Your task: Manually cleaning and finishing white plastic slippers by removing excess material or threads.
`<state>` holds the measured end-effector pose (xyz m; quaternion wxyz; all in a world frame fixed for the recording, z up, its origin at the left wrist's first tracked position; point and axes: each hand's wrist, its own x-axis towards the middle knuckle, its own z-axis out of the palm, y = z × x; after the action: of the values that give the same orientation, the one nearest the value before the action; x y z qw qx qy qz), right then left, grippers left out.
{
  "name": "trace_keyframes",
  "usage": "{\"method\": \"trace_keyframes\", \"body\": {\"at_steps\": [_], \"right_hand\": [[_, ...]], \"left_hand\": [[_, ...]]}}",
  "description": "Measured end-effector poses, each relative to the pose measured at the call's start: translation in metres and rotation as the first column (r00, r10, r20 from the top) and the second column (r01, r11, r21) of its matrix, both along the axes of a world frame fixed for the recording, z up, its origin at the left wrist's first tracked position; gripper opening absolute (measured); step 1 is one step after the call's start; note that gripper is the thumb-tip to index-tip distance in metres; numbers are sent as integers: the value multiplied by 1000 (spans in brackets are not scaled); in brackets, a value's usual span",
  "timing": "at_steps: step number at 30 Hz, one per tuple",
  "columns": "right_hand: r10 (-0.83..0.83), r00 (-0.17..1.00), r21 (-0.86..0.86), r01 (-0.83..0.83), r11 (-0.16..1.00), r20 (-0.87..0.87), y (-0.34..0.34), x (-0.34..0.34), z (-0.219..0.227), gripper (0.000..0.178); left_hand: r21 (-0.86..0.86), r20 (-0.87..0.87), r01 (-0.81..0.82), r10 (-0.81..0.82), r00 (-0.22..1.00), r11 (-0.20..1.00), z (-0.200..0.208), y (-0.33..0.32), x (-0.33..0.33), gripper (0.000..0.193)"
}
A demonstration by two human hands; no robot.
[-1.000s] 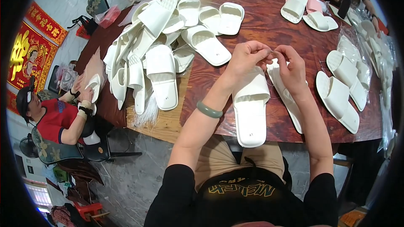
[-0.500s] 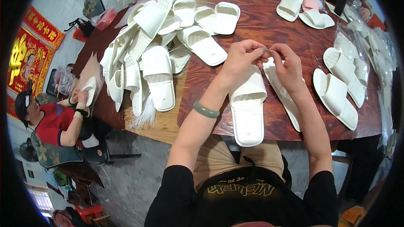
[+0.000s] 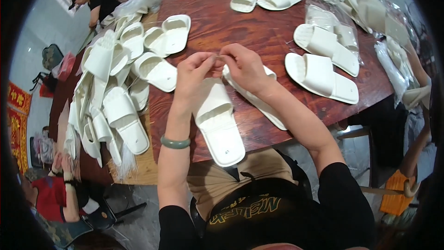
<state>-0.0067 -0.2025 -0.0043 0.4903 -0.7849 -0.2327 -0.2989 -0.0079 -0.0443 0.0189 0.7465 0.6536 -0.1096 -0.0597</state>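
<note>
My left hand, with a green bangle on its wrist, and my right hand meet fingertip to fingertip above the table. Both are closed in a pinch; whatever lies between the fingertips is too small to make out. Directly below my left hand, a white slipper lies sole down, its heel at the table's front edge. Its toe end is partly hidden by my fingers. A second white slipper lies to its right, partly covered by my right hand and forearm.
A heap of white slippers covers the left of the wooden table, with a bundle of white strands at its front. Paired slippers lie at right beside plastic-bagged slippers. Other people sit around the table, one in red.
The view has swung to the right, so the table and slippers appear shifted left. My hands stay pinched together above the same two slippers.
</note>
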Motion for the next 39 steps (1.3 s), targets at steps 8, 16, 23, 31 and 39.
{"method": "trace_keyframes", "body": {"at_steps": [8, 16, 23, 31, 39], "right_hand": [[-19, 999, -24, 18, 1000, -36, -6, 1, 2, 9], [9, 998, -27, -11, 1000, -58, -4, 5, -2, 9], [69, 988, 23, -66, 998, -141, -2, -1, 5, 7], [105, 983, 54, -98, 994, -148, 2, 0, 5, 7], [79, 988, 66, -70, 995, -131, 0, 1, 3, 7]], "left_hand": [[-16, 18, 25, -25, 1000, 1000, -5, -3, 5, 17], [-54, 2, 39, -39, 999, 998, -14, -2, 7, 16], [-97, 9, 32, -31, 999, 995, -6, 4, 5, 17], [-111, 23, 53, -51, 998, 992, -4, 7, 6, 16], [-119, 8, 29, -28, 1000, 993, -4, 4, 3, 15]]}}
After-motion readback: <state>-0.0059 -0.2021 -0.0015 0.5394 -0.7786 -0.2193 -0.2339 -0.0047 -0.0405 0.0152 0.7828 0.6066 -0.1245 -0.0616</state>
